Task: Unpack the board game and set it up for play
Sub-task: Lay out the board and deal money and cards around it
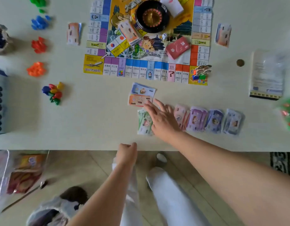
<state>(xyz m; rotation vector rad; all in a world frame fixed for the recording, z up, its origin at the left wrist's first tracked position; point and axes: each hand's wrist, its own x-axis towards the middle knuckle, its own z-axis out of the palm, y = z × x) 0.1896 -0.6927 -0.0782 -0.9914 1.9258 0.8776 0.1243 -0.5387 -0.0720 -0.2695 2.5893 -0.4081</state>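
The game board [141, 69] lies open and flat on the pale table [92, 124], far side of centre, its edge a band of coloured squares with printed prices and its middle a cartoon picture. On it sit a black roulette wheel [151, 17], a red card deck [177, 48], a white die [164, 36] and a tilted wad of notes [128, 32]. Standing pawns [200, 74] crowd the near right corner.

Just before the board lies a small blue and orange note pile [141, 95]. The right hand [162, 118] is spread wide and flat, fingertips on that pile, palm over a green note stack [144, 123]. Pink [180, 115] and purple stacks [197, 119] run in a row to its right. The left hand [127, 152] is curled into a fist at the table edge, with nothing seen in it.

To the left are separate heaps of plastic pieces: blue [39, 22], red [39, 44], orange [36, 69] and mixed [53, 93]. A clear bag [288, 115] at the right edge holds blurred green pieces.
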